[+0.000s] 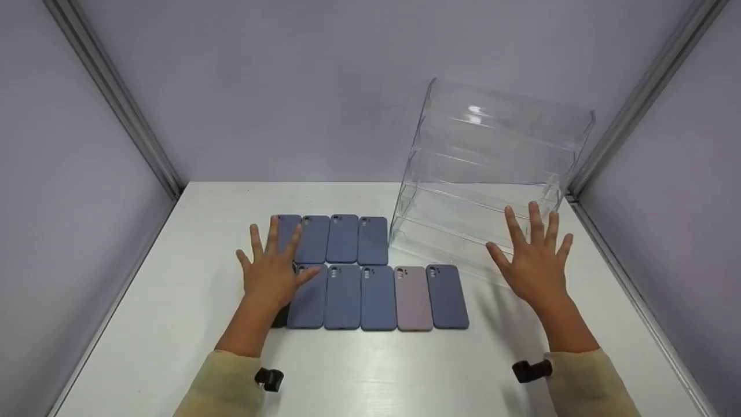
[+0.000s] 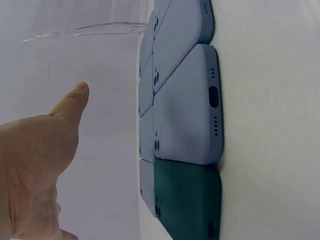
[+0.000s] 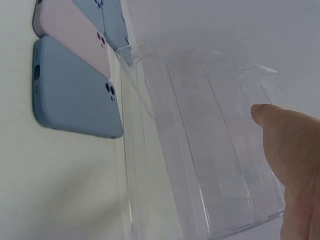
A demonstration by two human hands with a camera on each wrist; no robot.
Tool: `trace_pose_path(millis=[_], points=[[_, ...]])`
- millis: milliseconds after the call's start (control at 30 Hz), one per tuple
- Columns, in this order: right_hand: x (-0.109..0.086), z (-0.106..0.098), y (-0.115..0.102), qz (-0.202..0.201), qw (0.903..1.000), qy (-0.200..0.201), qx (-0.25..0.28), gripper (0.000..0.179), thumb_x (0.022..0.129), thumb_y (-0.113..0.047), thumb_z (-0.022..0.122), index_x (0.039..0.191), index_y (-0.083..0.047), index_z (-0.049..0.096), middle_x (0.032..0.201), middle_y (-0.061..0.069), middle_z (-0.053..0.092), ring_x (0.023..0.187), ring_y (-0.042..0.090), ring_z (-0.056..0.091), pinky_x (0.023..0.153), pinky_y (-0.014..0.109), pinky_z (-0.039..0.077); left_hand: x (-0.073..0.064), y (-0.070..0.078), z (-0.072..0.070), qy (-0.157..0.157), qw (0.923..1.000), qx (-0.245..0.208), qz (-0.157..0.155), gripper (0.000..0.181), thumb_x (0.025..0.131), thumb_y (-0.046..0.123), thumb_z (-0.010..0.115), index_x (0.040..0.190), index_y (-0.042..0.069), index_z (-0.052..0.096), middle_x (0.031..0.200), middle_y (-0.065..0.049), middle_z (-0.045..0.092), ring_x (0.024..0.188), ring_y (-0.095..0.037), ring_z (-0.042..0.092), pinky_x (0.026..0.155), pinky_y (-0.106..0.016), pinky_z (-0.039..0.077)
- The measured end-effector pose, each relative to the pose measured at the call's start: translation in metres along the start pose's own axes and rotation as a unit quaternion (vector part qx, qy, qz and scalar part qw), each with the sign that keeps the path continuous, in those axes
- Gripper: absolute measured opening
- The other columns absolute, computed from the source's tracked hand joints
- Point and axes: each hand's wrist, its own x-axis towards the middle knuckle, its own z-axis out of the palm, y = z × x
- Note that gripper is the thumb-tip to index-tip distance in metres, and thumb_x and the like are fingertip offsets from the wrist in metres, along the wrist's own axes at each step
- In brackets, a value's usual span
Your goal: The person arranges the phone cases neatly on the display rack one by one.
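Note:
My left hand [image 1: 270, 279] is held over the left end of two rows of phone cases, fingers spread, holding nothing. Beneath it lie blue-grey cases [image 1: 343, 297] and a dark green case [image 2: 187, 197], which the hand mostly hides in the head view. The front row also has a pink case [image 1: 414, 298] and, at its right end, another blue-grey case [image 1: 448, 296]. My right hand [image 1: 536, 265], also spread and holding nothing, overlaps the lower right of a clear tiered display rack [image 1: 492, 162] in the head view. The rack's tiers hold nothing.
The white table [image 1: 393, 370] meets pale walls [image 1: 278, 87] at the back and sides, with metal rails [image 1: 116, 104] in the corners. The clear rack stands at the back right, its left side close to the back row of cases. Black bands [image 1: 270, 379] circle both wrists.

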Motion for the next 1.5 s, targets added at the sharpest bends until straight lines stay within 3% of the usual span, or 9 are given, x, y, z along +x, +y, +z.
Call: trace_pose_path(millis=[167, 300, 500, 600, 733, 933, 1100, 1333, 1500], points=[[-0.009, 0.014, 0.021, 0.006, 0.9973, 0.063, 0.039, 0.088, 0.106, -0.048, 0.065, 0.176, -0.034, 0.012, 0.184, 0.014, -0.009, 0.167, 0.055, -0.009, 0.124, 0.086, 0.001, -0.014, -0.017, 0.008, -0.032, 0.9994, -0.002, -0.014, 0.09, 0.102, 0.068, 0.061, 0.174, 0.028, 0.025, 0.183, -0.021, -0.005, 0.167, -0.058, -0.004, 0.123, -0.085, 0.014], [-0.016, 0.029, 0.036, 0.007, 0.9897, 0.11, 0.091, 0.099, 0.102, -0.034, 0.077, 0.176, -0.029, 0.012, 0.183, 0.017, -0.009, 0.167, 0.056, -0.004, 0.125, 0.084, 0.01, -0.025, -0.029, 0.016, -0.055, 0.9982, -0.004, -0.026, 0.081, 0.104, 0.064, 0.06, 0.171, 0.025, 0.036, 0.181, -0.026, 0.007, 0.165, -0.058, 0.013, 0.122, -0.083, 0.026], [-0.021, 0.046, 0.057, 0.048, 0.9736, 0.082, 0.207, 0.113, 0.101, -0.027, 0.079, 0.176, -0.027, -0.006, 0.183, 0.012, -0.013, 0.17, 0.046, -0.001, 0.123, 0.077, 0.029, -0.037, -0.037, 0.021, -0.079, 0.9957, -0.031, -0.037, 0.08, 0.105, 0.063, 0.06, 0.168, 0.018, 0.04, 0.171, -0.037, 0.025, 0.145, -0.057, 0.04, 0.108, -0.073, 0.045], [-0.024, 0.056, 0.066, 0.064, 0.9529, 0.038, 0.294, 0.116, 0.103, -0.027, 0.076, 0.174, -0.03, -0.017, 0.182, 0.013, -0.016, 0.17, 0.048, 0.002, 0.127, 0.073, 0.026, -0.041, -0.039, 0.021, -0.091, 0.9941, -0.046, -0.036, 0.079, 0.106, 0.061, 0.059, 0.167, 0.015, 0.042, 0.167, -0.039, 0.029, 0.14, -0.057, 0.043, 0.106, -0.07, 0.047], [-0.029, 0.067, 0.076, 0.084, 0.9158, -0.023, 0.392, 0.116, 0.107, -0.029, 0.071, 0.168, -0.042, -0.026, 0.182, 0.012, -0.019, 0.167, 0.054, 0.009, 0.131, 0.068, 0.022, -0.047, -0.043, 0.022, -0.108, 0.9922, -0.054, -0.031, 0.076, 0.108, 0.057, 0.058, 0.167, 0.012, 0.042, 0.164, -0.039, 0.033, 0.137, -0.056, 0.044, 0.106, -0.07, 0.048], [-0.034, 0.079, 0.084, 0.114, 0.883, -0.092, 0.446, 0.099, 0.112, -0.039, 0.06, 0.162, -0.063, -0.022, 0.183, 0.004, -0.019, 0.169, 0.047, 0.009, 0.131, 0.065, 0.024, -0.049, -0.046, 0.02, -0.107, 0.9921, -0.06, -0.025, 0.07, 0.109, 0.048, 0.06, 0.166, 0.01, 0.042, 0.157, -0.042, 0.039, 0.133, -0.055, 0.048, 0.104, -0.069, 0.049], [-0.039, 0.083, 0.083, 0.133, 0.8769, -0.112, 0.448, 0.087, 0.114, -0.043, 0.053, 0.157, -0.072, -0.018, 0.184, -0.002, -0.013, 0.17, 0.04, 0.012, 0.133, 0.066, 0.02, -0.049, -0.048, 0.02, -0.113, 0.9909, -0.068, -0.029, 0.069, 0.11, 0.044, 0.06, 0.166, 0.009, 0.041, 0.156, -0.043, 0.039, 0.132, -0.055, 0.047, 0.104, -0.067, 0.05], [-0.038, 0.085, 0.081, 0.124, 0.8916, -0.117, 0.42, 0.08, 0.114, -0.053, 0.046, 0.156, -0.072, -0.019, 0.184, -0.004, -0.012, 0.17, 0.043, 0.012, 0.132, 0.072, 0.014, -0.042, -0.053, 0.023, -0.126, 0.9877, -0.078, -0.05, 0.069, 0.109, 0.039, 0.059, 0.167, 0.007, 0.039, 0.157, -0.045, 0.035, 0.134, -0.054, 0.044, 0.103, -0.068, 0.051], [-0.036, 0.085, 0.083, 0.124, 0.8941, -0.115, 0.415, 0.079, 0.112, -0.057, 0.046, 0.156, -0.072, -0.017, 0.184, -0.004, -0.011, 0.17, 0.044, 0.011, 0.131, 0.075, 0.011, -0.041, -0.052, 0.02, -0.128, 0.9866, -0.082, -0.057, 0.07, 0.107, 0.037, 0.06, 0.167, 0.007, 0.039, 0.157, -0.046, 0.036, 0.134, -0.055, 0.044, 0.099, -0.067, 0.054]])
